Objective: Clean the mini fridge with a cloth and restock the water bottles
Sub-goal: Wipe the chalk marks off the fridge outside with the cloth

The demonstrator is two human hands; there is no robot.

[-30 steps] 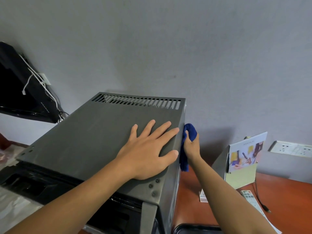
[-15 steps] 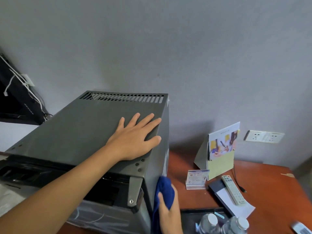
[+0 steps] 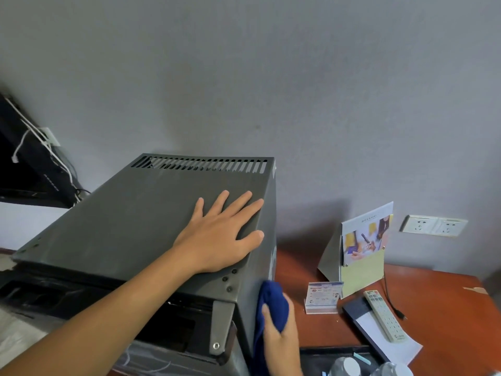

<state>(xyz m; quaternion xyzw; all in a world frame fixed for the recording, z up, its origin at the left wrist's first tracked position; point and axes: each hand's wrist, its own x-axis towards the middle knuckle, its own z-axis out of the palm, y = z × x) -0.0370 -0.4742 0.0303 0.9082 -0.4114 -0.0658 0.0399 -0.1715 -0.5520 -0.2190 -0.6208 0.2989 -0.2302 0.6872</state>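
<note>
While the left hand (image 3: 217,237) lay flat on the mini fridge's top panel, fingers straight and spread toward one o'clock, holding nothing and simply pressing the box steady, the right hand (image 3: 280,340) worked the side wall. That hand had its fingers curled round a bunched blue cloth (image 3: 271,302) and pushed it against the right-hand side of the mini fridge (image 3: 130,221), low and near the front corner, at about five o'clock from the bracing palm. The side panel ran long from front to back, toward the wall at twelve o'clock, so I judged the wipe would have to travel along that axis, and the right hand was plainly the nearer one for it. The fridge sat at the left end of the red-brown desk (image 3: 433,302). Two water bottles (image 3: 349,366) showed only their caps and shoulders at five o'clock of the cloth, just beside the right wrist, waiting. Restocking looked some way off; wiping was the job in hand.
</note>
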